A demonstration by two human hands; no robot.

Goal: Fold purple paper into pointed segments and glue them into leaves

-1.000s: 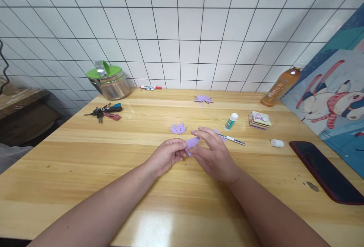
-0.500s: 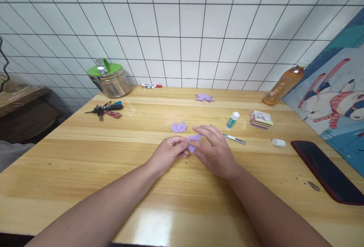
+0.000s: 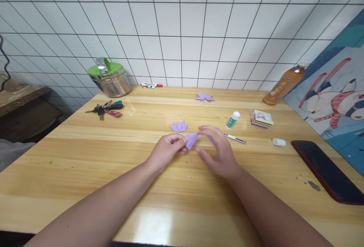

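Observation:
Between thumb and fingers, my left hand (image 3: 171, 147) pinches a folded piece of purple paper (image 3: 192, 140). My right hand (image 3: 218, 152) is just right of it, thumb and index finger apart; its index fingertip is at the paper's upper right corner. Another bit of purple paper (image 3: 212, 141) shows behind my right hand, partly hidden. A purple paper shape with pointed petals (image 3: 179, 126) lies just beyond my left hand. Farther back is a larger purple pointed leaf-like paper piece (image 3: 204, 97).
Right of my hands lie a pen (image 3: 235, 138), a glue stick (image 3: 233, 119), its white cap (image 3: 278, 142), a paper stack (image 3: 261, 119) and a phone (image 3: 327, 171). A bottle (image 3: 284, 84) leans at back right. Keys (image 3: 106, 108), a steel pot (image 3: 110, 82) and markers (image 3: 151, 85) are at back left.
My right thumb and index finger have spread apart and moved off the front of the purple paper. More of the paper shows now, still held in my left hand.

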